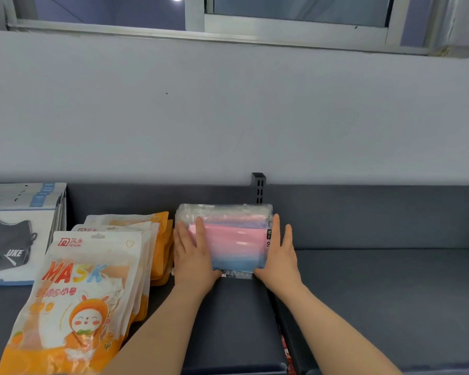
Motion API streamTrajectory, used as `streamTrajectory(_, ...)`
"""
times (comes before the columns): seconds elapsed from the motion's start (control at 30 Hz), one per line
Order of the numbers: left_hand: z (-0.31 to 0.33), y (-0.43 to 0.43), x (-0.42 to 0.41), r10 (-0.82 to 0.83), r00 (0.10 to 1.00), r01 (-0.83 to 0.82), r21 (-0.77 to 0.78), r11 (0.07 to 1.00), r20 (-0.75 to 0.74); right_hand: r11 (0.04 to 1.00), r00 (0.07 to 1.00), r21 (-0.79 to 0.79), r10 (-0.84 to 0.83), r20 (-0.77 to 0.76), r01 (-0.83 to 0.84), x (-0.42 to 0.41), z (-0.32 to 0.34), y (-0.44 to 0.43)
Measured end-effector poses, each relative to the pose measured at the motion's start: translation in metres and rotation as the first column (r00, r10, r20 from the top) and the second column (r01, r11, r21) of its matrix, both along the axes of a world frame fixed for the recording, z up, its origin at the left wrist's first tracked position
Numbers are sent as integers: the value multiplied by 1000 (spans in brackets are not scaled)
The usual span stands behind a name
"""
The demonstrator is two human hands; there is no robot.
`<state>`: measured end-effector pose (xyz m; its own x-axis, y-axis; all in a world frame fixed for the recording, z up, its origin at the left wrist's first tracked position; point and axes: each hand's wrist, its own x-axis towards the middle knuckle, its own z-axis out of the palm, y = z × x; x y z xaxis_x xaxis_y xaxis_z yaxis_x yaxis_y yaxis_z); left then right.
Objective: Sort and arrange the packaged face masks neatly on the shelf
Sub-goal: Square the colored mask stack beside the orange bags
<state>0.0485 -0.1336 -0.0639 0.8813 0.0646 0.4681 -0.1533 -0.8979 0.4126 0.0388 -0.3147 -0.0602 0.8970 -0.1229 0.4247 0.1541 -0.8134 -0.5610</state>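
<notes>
Head: pink-to-blue mask pack [236,244], clear wrap; left hand [192,257], right hand [280,255] grips spread, touching it.

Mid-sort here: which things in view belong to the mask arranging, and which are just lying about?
Job in hand: pink-and-blue mask packs, pressed between left hand and right hand; orange MASK pouches; black-mask packs; shelf.
Just there: slotted upright; wall; window frame.

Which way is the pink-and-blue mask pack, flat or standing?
Flat: the pink-and-blue mask pack lies broad face up on the shelf.
</notes>
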Motion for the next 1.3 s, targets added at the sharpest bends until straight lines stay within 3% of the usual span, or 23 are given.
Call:
streamTrajectory(0.3, -12, 10, -21, -76, 997, 76, -135, 988, 7, 998, 996, -27, 56, -65, -58, -12, -7, -13)
streamTrajectory(0.7, -15, 12, -31, -78, 990, 53, -202, 978, -120, 987, 981, 101, 140, -133, -127, -23, -5, -12)
streamTrajectory(0.87, -14, 15, -35, -3, 996, -6, -103, 995, -93, 998, 988, 36, 62, -141, -57, -23, -4, -11)
streamTrajectory(1.03, -13, 12, -35, -35, 994, 19, -149, 989, -105, 997, 982, -72, -8, -190, -6, -23, -4, -17)
streamTrajectory(1.13, -13, 7, -35, -14, 997, 7, -100, 995, -70, 984, 987, -173, -65, -145, 40, -16, 2, -18)
streamTrajectory(1.3, -12, 10, -33, 26, 998, -30, -82, 996, -51, 999, 986, -39, -16, -164, 10, -20, 5, -20)
